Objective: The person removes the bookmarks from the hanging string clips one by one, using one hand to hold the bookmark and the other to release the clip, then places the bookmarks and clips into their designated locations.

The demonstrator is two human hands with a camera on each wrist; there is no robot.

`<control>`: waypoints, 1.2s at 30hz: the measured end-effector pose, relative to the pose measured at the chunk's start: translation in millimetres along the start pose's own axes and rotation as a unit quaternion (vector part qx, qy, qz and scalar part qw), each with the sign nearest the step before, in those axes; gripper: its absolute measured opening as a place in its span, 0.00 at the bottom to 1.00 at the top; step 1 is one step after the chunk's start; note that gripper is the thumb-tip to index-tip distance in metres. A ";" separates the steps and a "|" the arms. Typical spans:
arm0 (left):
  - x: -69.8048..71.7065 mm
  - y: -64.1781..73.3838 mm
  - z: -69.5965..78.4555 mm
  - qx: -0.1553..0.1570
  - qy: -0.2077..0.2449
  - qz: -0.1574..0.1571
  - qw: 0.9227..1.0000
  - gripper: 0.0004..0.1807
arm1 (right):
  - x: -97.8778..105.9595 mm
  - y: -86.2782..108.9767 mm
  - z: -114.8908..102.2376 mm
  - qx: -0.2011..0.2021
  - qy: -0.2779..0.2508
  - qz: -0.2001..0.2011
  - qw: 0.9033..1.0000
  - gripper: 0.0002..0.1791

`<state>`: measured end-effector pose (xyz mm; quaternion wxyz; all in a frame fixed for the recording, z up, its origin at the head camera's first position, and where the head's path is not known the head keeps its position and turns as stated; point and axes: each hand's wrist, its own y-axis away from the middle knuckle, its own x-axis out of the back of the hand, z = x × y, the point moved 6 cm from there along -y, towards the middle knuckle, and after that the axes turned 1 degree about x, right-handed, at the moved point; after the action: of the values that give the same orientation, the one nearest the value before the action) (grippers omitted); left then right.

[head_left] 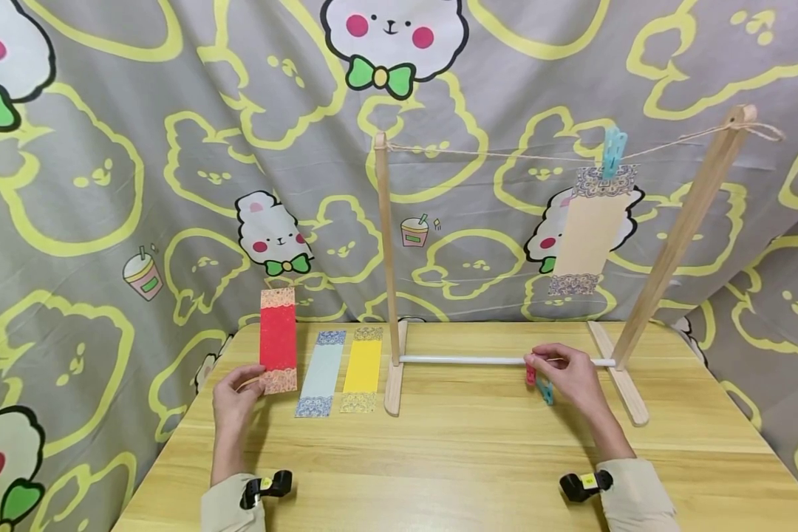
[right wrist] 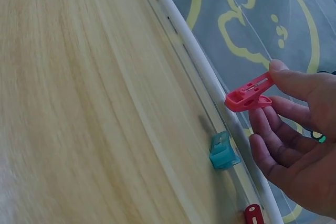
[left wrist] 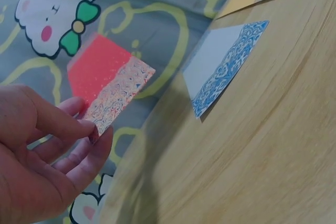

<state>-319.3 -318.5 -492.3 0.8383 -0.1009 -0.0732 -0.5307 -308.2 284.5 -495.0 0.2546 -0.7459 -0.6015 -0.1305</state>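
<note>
My left hand [head_left: 235, 399] pinches a red paper strip [head_left: 278, 336] by the corner of its patterned lower end, holding it up at the table's far left. A light blue strip [head_left: 321, 374] and a yellow strip [head_left: 362, 371] with patterned ends lie beside it. Over the white rod, my right hand [head_left: 567, 377] pinches a pink clothespin [right wrist: 249, 94] by its handle ends between thumb and fingers. Below that on the table lies a teal clothespin [right wrist: 223, 153], and a red clothespin [right wrist: 254, 214] shows at the right wrist view's lower edge.
A wooden stand has a left post [head_left: 387, 251], a right post [head_left: 685, 236] and a low white rod [head_left: 462, 360]. Twine [head_left: 485, 153] runs between the post tops. From it hangs a cream strip [head_left: 588, 233] under a teal clothespin [head_left: 613, 151]. A patterned curtain [head_left: 173, 185] stands behind.
</note>
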 end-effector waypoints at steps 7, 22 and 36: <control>3.5 1.2 -2.8 0.008 -0.018 0.001 1.000 0.18 | -3.4 0.2 -1.1 0.001 0.008 -0.001 1.000 0.23; 6.5 1.1 -7.1 0.019 -0.029 -0.006 0.999 0.20 | -11.0 0.1 -0.6 0.009 0.045 0.002 0.999 0.18; 7.8 1.8 -13.0 0.028 -0.045 -0.016 0.998 0.22 | -15.9 2.4 1.3 -0.006 0.066 -0.030 0.997 0.23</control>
<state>-314.2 -327.8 -503.3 0.8282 -0.1003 -0.1275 -0.5364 -309.8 271.5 -504.6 0.2856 -0.7186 -0.6047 -0.1906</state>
